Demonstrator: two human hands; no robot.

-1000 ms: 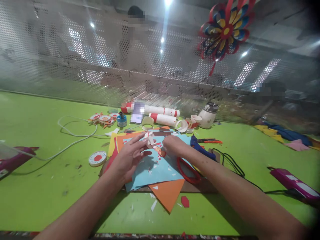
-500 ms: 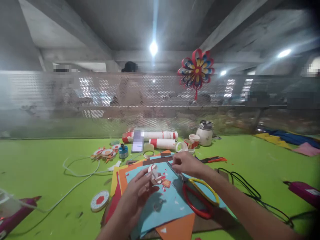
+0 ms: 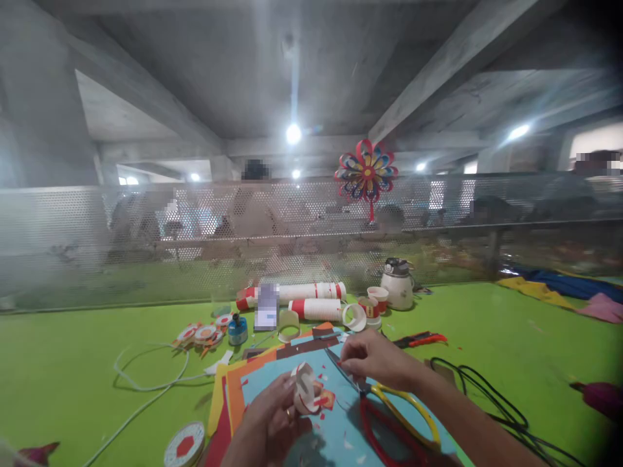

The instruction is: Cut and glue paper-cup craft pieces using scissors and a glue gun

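My left hand (image 3: 275,415), with a ring on one finger, grips a small cut piece of white paper cup (image 3: 305,389) with a red edge. Just right of it is my right hand (image 3: 377,357), its fingertips pinched together above the scissors' blades; whatever is between them is too small to make out. The large scissors (image 3: 363,389), with one yellow and one red handle loop, lie partly under that hand. Beneath both hands is light blue paper (image 3: 263,383), strewn with red and white snippets and an orange-red scrap (image 3: 328,399).
Behind the paper are stacked paper cups (image 3: 316,310), a phone (image 3: 266,314), a blue ink bottle (image 3: 237,329) and a white flask (image 3: 398,288). Orange-handled pliers (image 3: 423,339) lie right, near black cable (image 3: 479,389). A tape roll (image 3: 183,446) sits left. A mesh screen (image 3: 302,246) stands behind.
The view has tilted upward, so the table appears lower. The cup piece in my left hand has turned a little. My right hand stays pinched over the scissors.
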